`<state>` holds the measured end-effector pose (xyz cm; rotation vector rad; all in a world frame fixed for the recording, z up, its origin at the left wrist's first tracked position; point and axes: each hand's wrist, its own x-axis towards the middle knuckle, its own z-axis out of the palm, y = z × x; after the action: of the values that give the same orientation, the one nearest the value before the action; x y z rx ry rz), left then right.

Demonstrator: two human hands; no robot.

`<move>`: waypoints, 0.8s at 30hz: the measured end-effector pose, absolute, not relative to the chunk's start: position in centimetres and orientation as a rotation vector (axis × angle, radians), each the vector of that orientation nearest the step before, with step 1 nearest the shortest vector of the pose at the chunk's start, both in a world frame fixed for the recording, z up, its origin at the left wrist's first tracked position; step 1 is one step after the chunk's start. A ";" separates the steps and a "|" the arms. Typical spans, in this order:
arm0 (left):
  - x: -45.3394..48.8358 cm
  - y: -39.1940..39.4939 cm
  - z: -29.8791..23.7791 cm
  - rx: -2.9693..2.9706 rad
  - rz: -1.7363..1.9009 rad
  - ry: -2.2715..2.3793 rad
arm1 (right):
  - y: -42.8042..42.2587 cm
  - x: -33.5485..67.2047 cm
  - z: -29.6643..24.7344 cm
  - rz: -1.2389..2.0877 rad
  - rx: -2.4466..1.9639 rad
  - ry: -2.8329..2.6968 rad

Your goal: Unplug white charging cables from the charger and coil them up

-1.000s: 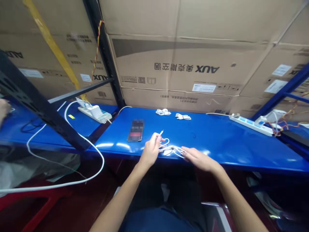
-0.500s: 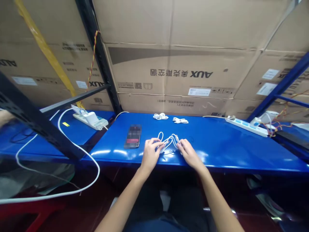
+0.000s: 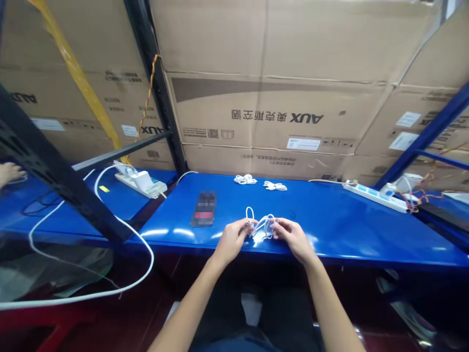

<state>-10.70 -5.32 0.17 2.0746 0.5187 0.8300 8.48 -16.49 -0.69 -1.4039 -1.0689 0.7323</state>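
A looped white cable (image 3: 263, 225) stretches between my two hands near the front edge of the blue table (image 3: 330, 220). My left hand (image 3: 234, 235) pinches it on the left, with one small loop standing up beyond the fingertips. On the other side, the fingers of my right hand (image 3: 292, 234) are closed on its bunched loops. Farther back lie two coiled white cables, a left bundle (image 3: 245, 179) and a right bundle (image 3: 274, 186). To the left of my hands a dark phone (image 3: 204, 209) lies flat, its screen blurred out.
Power strips sit at the left (image 3: 141, 183) and right (image 3: 375, 195). A thick white cord (image 3: 152, 256) hangs in a loop at the left, by a dark metal post (image 3: 91, 200). Cardboard boxes (image 3: 293, 54) form the back wall. Another person's hand (image 3: 10, 173) shows far left.
My right hand has turned and drawn the cable loops into a tighter bunch. The loop at my left hand stands more upright. At the far left, another person's hand has come into view.
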 end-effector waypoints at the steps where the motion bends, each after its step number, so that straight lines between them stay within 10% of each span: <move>1: -10.7 -5.4 0.2 2.098 0.817 0.499 | -16.5 8.3 -0.9 0.696 -1.410 -1.059; 24: -11.3 -5.1 0.8 1.830 1.168 0.741 | -18.2 9.2 -1.9 0.447 -1.184 -0.621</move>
<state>-11.30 -5.11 0.81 1.8304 0.7412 1.1677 9.21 -18.16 -1.92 -1.1843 -0.6212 0.4474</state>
